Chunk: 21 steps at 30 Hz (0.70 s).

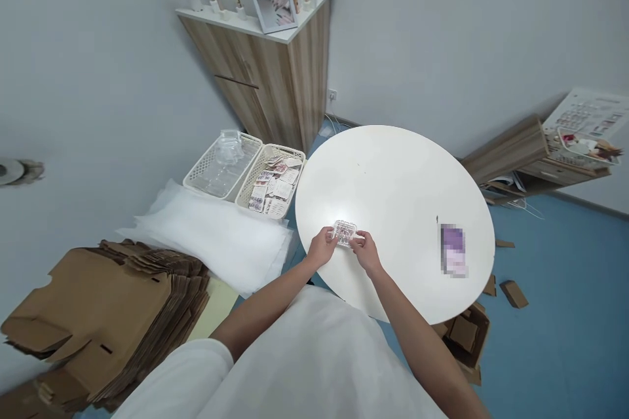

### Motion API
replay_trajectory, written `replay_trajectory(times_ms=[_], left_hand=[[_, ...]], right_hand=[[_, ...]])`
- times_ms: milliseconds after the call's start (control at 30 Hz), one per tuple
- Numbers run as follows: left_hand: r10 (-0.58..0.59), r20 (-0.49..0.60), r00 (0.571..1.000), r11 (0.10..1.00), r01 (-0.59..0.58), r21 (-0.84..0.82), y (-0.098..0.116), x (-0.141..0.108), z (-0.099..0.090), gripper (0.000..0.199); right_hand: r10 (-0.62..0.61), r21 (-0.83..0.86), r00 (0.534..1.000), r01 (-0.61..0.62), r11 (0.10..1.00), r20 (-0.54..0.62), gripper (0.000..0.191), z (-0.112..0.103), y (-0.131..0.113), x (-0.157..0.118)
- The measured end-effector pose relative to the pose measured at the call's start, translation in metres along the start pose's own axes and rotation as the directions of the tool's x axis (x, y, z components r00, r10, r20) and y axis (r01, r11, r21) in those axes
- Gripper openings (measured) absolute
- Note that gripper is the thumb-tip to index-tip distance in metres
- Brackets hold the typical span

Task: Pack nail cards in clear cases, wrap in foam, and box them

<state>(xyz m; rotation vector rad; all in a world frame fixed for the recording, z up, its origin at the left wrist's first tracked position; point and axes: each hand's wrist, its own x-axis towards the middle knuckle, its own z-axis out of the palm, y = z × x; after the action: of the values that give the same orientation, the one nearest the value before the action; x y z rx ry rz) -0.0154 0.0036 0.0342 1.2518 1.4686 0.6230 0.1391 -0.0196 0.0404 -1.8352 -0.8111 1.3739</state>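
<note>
Between my two hands is a small clear plastic box [344,232], with a patterned, reddish content showing through it. My left hand [322,246] grips its left edge, thumb in front. On the opposite side, my right hand [365,251] pinches the right edge. The box is just over the near left part of the round white table [393,183]; whether it touches the top I cannot tell. What exactly lies inside the box is too small to make out.
Left of the table stand a basket [239,200] of printed cards and a basket [185,180] of clear plastic boxes. White sheets [216,229] and stacked flat cardboard [108,301] lie nearer. A blurred purple item [453,249] rests on the table's right. A wooden cabinet [275,85] stands behind.
</note>
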Motion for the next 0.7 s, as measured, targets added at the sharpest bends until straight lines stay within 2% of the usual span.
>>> replay_trajectory(times_ms=[167, 367, 533, 700], left_hand=[[-0.014, -0.114, 0.993, 0.998, 0.02, 0.059, -0.012, 0.026, -0.033, 0.037], [-0.065, -0.098, 0.993, 0.993, 0.074, 0.091, -0.02, 0.057, -0.061, 0.05], [-0.09, -0.063, 0.994, 0.994, 0.093, 0.058, -0.023, 0.068, -0.071, 0.059], [-0.049, -0.051, 0.997, 0.998, 0.051, 0.038, -0.025, 0.068, -0.075, 0.063]], right_hand=[[0.024, 0.011, 0.998, -0.025, 1.0, 0.058, 0.048, 0.048, -0.019, 0.025], [0.048, -0.027, 0.999, -0.048, 0.998, 0.009, 0.047, 0.093, -0.03, 0.053], [0.064, -0.042, 0.998, -0.064, 0.997, -0.012, 0.052, 0.113, -0.034, 0.063], [0.071, -0.048, 0.997, -0.072, 0.996, -0.025, 0.057, 0.122, -0.04, 0.068]])
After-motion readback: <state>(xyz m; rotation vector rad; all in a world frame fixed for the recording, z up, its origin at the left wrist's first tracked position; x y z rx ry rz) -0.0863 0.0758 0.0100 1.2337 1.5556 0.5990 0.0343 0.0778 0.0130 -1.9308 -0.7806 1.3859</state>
